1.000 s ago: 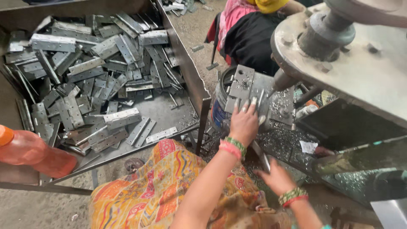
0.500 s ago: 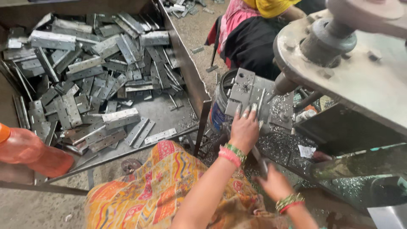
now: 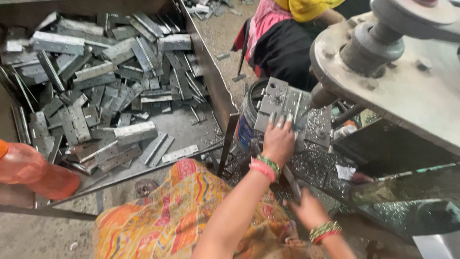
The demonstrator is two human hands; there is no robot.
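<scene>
Head view. Left hand [image 3: 279, 140] reaches forward, palm down, fingers spread over a stack of grey metal plates [image 3: 282, 103]; fingertips press on the near edge of the stack. Whether it grips a plate or only rests there, cannot tell. The plates sit on top of a bucket [image 3: 247, 125], just under the drill spindle [image 3: 322, 96] of a heavy grey machine [image 3: 407, 91].

Right hand [image 3: 309, 211] is low, near the lap, closed round a thin dark metal bar [image 3: 290, 180] that slants up toward the left wrist. Bangles on both wrists.

Metal shavings [image 3: 316, 165] cover the bed beside the bucket. To the left, an open bin [image 3: 213, 91] holds a heap of flat hinges [image 3: 110, 91]. Orange bottle [image 3: 33, 170] at the left edge. Another person [image 3: 282, 41] sits beyond the bucket, in pink and yellow.
</scene>
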